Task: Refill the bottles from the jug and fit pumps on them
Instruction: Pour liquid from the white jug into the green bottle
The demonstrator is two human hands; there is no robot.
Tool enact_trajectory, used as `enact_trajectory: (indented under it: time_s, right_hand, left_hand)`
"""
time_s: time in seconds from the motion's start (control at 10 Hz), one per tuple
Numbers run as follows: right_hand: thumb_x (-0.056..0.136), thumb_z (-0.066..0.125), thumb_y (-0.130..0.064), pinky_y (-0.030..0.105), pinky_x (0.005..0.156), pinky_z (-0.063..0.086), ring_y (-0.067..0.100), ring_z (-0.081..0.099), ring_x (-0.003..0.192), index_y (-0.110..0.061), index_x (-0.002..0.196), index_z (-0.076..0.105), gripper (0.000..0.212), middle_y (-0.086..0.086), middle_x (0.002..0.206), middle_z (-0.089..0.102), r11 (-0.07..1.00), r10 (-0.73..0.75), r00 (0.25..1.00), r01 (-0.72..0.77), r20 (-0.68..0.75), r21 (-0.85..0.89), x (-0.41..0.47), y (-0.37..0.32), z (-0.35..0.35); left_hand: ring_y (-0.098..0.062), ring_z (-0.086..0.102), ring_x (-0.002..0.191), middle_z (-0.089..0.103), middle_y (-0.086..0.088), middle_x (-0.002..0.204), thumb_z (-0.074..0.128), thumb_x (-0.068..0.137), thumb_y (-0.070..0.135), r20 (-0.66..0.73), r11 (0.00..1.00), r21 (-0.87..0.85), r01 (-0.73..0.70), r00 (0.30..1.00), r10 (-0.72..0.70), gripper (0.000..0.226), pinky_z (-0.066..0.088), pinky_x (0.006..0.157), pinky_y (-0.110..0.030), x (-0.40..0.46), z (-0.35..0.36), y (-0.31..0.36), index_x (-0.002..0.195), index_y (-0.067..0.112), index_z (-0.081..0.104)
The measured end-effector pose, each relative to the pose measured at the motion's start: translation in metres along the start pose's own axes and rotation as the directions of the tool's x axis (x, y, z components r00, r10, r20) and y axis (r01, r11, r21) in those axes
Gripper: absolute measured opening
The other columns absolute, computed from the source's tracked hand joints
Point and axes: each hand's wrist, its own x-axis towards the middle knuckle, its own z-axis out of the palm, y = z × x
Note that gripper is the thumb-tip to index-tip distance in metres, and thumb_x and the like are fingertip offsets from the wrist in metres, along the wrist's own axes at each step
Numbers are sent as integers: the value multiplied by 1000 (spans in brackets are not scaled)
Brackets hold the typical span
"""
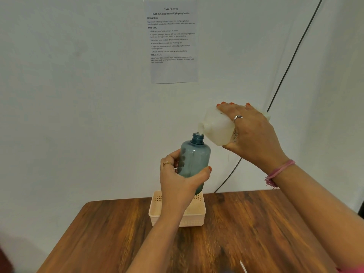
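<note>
My left hand [178, 182] has its grip closed around the lower body of the blue bottle [194, 158], thumb across the front, fingers behind, holding it upright in the air above the basket [178, 213]. My right hand [252, 133] is wrapped over the white jug [216, 127], its grip closed on the body, tipping it sideways so the spout sits right at the bottle's open neck. The cream basket rests on the wooden surface [246, 229] near the wall. A printed sheet [173, 42] is stuck to the wall above, and a dark cable [291, 60] runs down beside it.
</note>
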Motion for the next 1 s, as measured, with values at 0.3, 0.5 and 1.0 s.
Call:
enact_trajectory:
  time_s: [0.3, 0.5, 1.0]
  right_hand:
    - [63, 87, -22, 50, 106, 30, 35, 54, 120, -7, 134, 48, 83, 16, 133, 56, 1000, -8, 1000, 7, -2, -13, 2, 0, -1]
    - [63, 87, -22, 51, 106, 30, 36, 53, 120, -7, 135, 47, 83, 16, 133, 55, 1000, -15, 1000, 15, -1, -23, 2, 0, -2]
    - [63, 87, -21, 53, 106, 31, 36, 54, 119, -6, 134, 48, 83, 17, 132, 56, 999, -32, 999, 31, -13, -45, 2, 0, -6]
  left_hand:
    - [-4, 55, 101, 50, 11, 114, 90, 56, 28, -2, 1000, 12, -14, 1000, 14, 67, 53, 62, -13, 0, -2, -5, 103, 45, 46]
    - [-5, 56, 102, 52, 10, 114, 87, 51, 34, -8, 1000, 3, 4, 1000, -4, 67, 56, 65, -18, -1, -2, -4, 102, 45, 46]
    - [-7, 56, 100, 50, 10, 113, 91, 57, 24, -12, 1000, -1, -9, 1000, 9, 65, 53, 61, -13, -3, 0, -4, 101, 43, 47]
